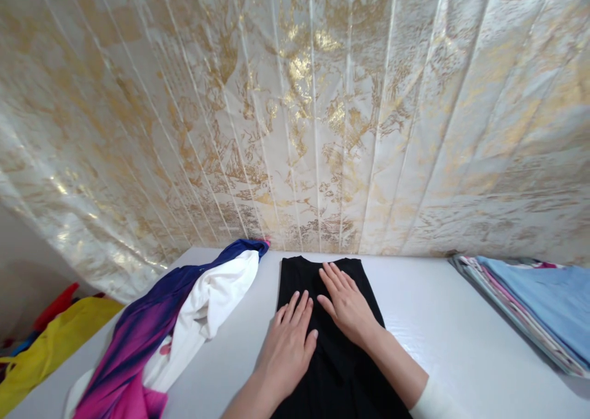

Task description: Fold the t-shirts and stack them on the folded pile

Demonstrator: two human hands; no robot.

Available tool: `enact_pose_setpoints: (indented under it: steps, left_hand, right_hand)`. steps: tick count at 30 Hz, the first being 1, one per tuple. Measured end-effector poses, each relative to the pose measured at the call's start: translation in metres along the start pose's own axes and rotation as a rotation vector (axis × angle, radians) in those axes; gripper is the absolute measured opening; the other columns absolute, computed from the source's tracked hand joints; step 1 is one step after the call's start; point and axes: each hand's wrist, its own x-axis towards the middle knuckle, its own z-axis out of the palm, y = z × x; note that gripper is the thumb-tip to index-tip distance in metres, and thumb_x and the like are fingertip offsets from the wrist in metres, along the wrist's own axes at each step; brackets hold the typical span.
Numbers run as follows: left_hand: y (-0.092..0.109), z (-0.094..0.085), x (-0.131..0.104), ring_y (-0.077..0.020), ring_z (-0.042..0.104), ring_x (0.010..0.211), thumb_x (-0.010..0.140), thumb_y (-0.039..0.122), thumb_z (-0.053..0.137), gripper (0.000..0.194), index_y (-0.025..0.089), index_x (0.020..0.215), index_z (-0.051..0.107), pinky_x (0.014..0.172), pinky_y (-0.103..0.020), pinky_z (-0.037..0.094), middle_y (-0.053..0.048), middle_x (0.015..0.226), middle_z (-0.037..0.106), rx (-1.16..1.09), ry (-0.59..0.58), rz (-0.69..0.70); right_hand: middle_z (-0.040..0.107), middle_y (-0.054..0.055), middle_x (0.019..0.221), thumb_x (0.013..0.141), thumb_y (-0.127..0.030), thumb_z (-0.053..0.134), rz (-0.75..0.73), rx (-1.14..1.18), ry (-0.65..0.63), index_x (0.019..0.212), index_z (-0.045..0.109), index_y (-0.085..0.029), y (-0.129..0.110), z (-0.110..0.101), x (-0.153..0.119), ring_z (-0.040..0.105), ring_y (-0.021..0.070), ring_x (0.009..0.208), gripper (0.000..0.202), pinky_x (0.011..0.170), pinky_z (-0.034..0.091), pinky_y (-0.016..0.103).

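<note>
Black fabric, a folded black garment [332, 345], lies flat on the white counter [428, 327], running lengthwise from the near edge of the view up toward the wall, its far end squared off just short of the gold-patterned curtain [295, 112]. Both hands rest on top of it, palms down, fingers extended and slightly spread; neither is clenched and neither grips the cloth. Left hand [288, 342] sits on the garment's left side, with its outer edge reaching over the left border of the fabric toward the bare counter. Right hand [345, 302] lies farther up and nearer the middle of the garment, fingertips pointing toward the far left corner; its forearm crosses the lower right part of the cloth, with a white sleeve [436, 403] showing at the bottom edge. The two hands are close, thumbs nearly meeting, but apart. Left of the garment, well clear of it, a loose heap of blue, magenta and white cloth [184, 321] drapes along the counter. At the right edge, a stack of folded textiles [534, 302], light blue on top, sits well apart from the hands. Yellow and red cloth [50, 339] lies below the counter at far left.
</note>
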Motion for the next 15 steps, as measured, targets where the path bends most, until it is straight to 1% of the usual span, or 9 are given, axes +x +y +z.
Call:
enact_pose_setpoints:
  steps: [1, 3, 6, 8, 9, 12, 15]
  left_hand:
    - [0.0, 0.002, 0.0, -0.0265, 0.023, 0.141, 0.097, 0.03, 0.038, 0.05, 0.015, 0.144, 0.034, 0.11, -0.046, 0.033, -0.009, 0.153, 0.027, -0.003, 0.003, -0.006]
    - [-0.001, 0.004, -0.001, -0.0263, 0.023, 0.141, 0.097, 0.032, 0.039, 0.052, 0.012, 0.145, 0.032, 0.111, -0.046, 0.032, -0.012, 0.152, 0.028, -0.024, 0.013, -0.028]
    - [-0.007, 0.002, 0.004, -0.0248, 0.025, 0.141, 0.094, 0.036, 0.045, 0.065, 0.008, 0.148, 0.021, 0.111, -0.042, 0.031, -0.015, 0.152, 0.027, -0.093, 0.0, -0.061]
    - [-0.015, -0.004, 0.014, -0.0234, 0.028, 0.14, 0.092, 0.037, 0.048, 0.069, 0.009, 0.148, 0.02, 0.11, -0.04, 0.032, -0.015, 0.152, 0.027, -0.124, -0.027, -0.088]
    - [-0.02, -0.007, 0.021, -0.0225, 0.029, 0.139, 0.092, 0.037, 0.047, 0.067, 0.01, 0.148, 0.022, 0.11, -0.039, 0.032, -0.014, 0.152, 0.028, -0.12, -0.036, -0.101]
    - [-0.035, -0.013, 0.047, -0.0214, 0.029, 0.139, 0.096, 0.036, 0.04, 0.053, 0.014, 0.144, 0.034, 0.11, -0.04, 0.031, -0.011, 0.151, 0.032, -0.063, -0.034, -0.126]
    - [-0.046, -0.006, 0.069, -0.0234, 0.028, 0.14, 0.098, 0.034, 0.038, 0.048, 0.015, 0.141, 0.04, 0.11, -0.043, 0.03, -0.012, 0.151, 0.032, -0.028, -0.026, -0.135]
  right_hand:
    - [0.028, 0.008, 0.153, 0.097, -0.038, 0.036, -0.054, 0.012, -0.01, 0.144, 0.037, -0.013, -0.006, 0.0, 0.0, 0.021, 0.0199, 0.143, 0.054, 0.114, 0.026, 0.039]
    - [0.029, 0.008, 0.152, 0.096, -0.034, 0.037, -0.087, 0.021, -0.047, 0.143, 0.039, -0.012, -0.015, 0.003, -0.001, 0.025, 0.0201, 0.141, 0.052, 0.113, 0.029, 0.038]
    - [0.031, 0.011, 0.151, 0.095, -0.033, 0.041, -0.05, 0.013, -0.096, 0.142, 0.04, -0.01, -0.021, 0.008, -0.003, 0.029, 0.0225, 0.14, 0.052, 0.112, 0.031, 0.041]
    - [0.031, 0.011, 0.151, 0.094, -0.034, 0.043, -0.039, 0.005, -0.11, 0.142, 0.039, -0.011, -0.021, 0.011, -0.003, 0.028, 0.0239, 0.14, 0.054, 0.112, 0.03, 0.042]
    - [0.03, 0.011, 0.151, 0.094, -0.036, 0.043, -0.04, 0.002, -0.114, 0.142, 0.039, -0.011, -0.02, 0.011, -0.003, 0.028, 0.0245, 0.14, 0.054, 0.112, 0.03, 0.043]
    - [0.031, 0.011, 0.151, 0.094, -0.039, 0.044, -0.051, 0.006, -0.11, 0.142, 0.04, -0.012, -0.018, 0.012, -0.003, 0.029, 0.0254, 0.14, 0.056, 0.113, 0.029, 0.045]
    - [0.031, 0.009, 0.151, 0.094, -0.04, 0.043, -0.044, 0.028, -0.082, 0.143, 0.038, -0.015, -0.017, 0.014, -0.003, 0.028, 0.0242, 0.14, 0.056, 0.113, 0.028, 0.044]
